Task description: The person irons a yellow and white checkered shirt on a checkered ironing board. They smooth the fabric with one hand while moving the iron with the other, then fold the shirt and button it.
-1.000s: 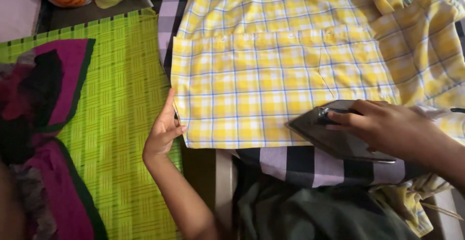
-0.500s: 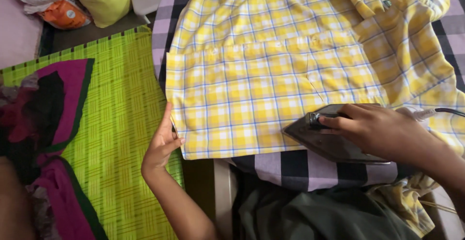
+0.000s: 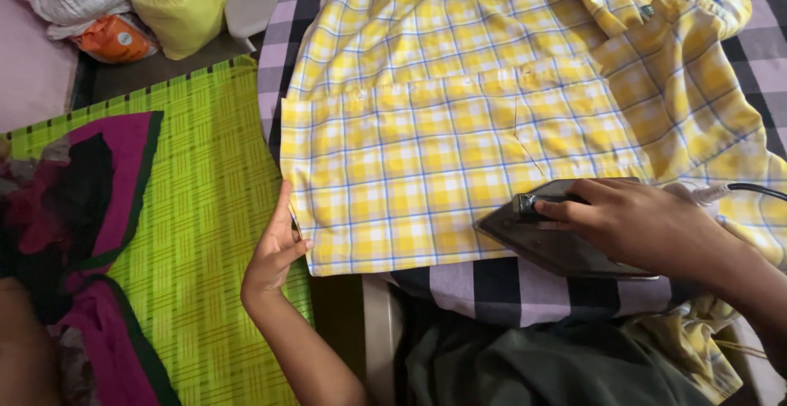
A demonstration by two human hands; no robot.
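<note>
A yellow checked shirt [image 3: 459,119] with thin blue lines lies spread flat on a black and lilac checked cloth [image 3: 500,285]. My right hand [image 3: 643,221] grips the handle of a dark clothes iron [image 3: 549,238], which rests on the shirt's near edge with its tip pointing left. A cord [image 3: 750,189] leaves the iron to the right. My left hand [image 3: 275,246] pinches the shirt's lower left corner between thumb and fingers, holding it taut.
A bright green woven mat [image 3: 209,234] covers the floor on the left, with pink and black fabric [image 3: 74,209] on it. Yellow, orange and white bags [image 3: 131,4] and a small white stool [image 3: 250,8] lie at the top left. Dark green fabric [image 3: 541,365] sits below.
The view has tilted so the shirt sits lower in frame. The iron stays on the shirt's near edge, shifted slightly left. My left hand keeps its hold on the corner.
</note>
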